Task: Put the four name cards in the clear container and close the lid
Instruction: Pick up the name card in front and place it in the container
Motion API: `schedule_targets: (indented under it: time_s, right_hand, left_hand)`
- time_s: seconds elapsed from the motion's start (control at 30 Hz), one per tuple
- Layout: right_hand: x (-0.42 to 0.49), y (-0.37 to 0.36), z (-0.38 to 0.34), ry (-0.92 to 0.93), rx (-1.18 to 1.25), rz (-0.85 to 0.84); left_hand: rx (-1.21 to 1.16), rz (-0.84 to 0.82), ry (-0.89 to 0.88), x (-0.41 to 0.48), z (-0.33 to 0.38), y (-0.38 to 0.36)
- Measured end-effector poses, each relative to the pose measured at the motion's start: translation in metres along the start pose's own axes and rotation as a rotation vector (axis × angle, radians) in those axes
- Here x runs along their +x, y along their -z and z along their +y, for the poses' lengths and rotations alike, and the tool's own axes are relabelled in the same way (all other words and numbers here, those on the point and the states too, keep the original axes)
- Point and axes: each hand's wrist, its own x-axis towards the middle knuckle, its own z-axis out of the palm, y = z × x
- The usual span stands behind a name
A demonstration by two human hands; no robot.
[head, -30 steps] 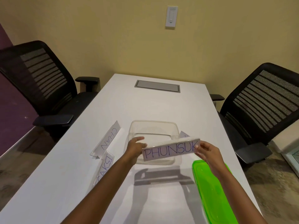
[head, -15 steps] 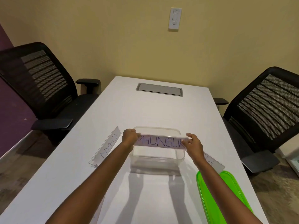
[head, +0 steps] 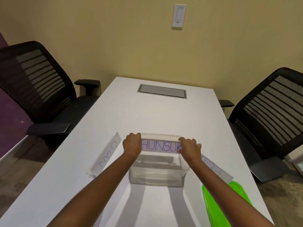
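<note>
While the bright green plastic lid [head: 218, 208] lies flat at the near right corner of the long white table [head: 147, 112], apart from the box it belongs to, the closing step is plainly not yet done. Just beyond it, a white name card in a clear holder with a few letters showing [head: 216, 171] rests on the table beside the right forearm, and a second white card lettered CHAN [head: 106, 154] lies to the left, both outside the box. A sliver of something at the bottom edge by the left arm may be a fourth card; I cannot tell. Between the arms stands the clear rectangular plastic container [head: 159, 176], and nothing seems to lie on its bottom. Over its far rim, the left hand [head: 132, 144] and right hand [head: 190, 147] each pinch one end of the long white card lettered HUNSUK [head: 160, 146], fingers curled closed around it. I judge this the first card going in, with three more and the lid left.
</note>
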Motion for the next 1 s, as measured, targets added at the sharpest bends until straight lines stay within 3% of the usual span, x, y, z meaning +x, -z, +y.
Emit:
schedule_targets:
  time_s: [0.2,0.6,1.0]
  right_hand:
    - [0.015,-0.01,0.001,0.027,-0.168,-0.003]
    - [0.021,-0.037,-0.005,0.043,-0.182,-0.034]
    - [0.028,-0.047,-0.016,-0.014,-0.206,-0.063]
  left_hand:
    - [-0.482,-0.25,0.25,0.014,0.012,-0.014]
    - [-0.616,-0.315,0.487,0.035,0.028,-0.046]
    - [-0.878,-0.299,0.602,0.039,0.033,-0.058]
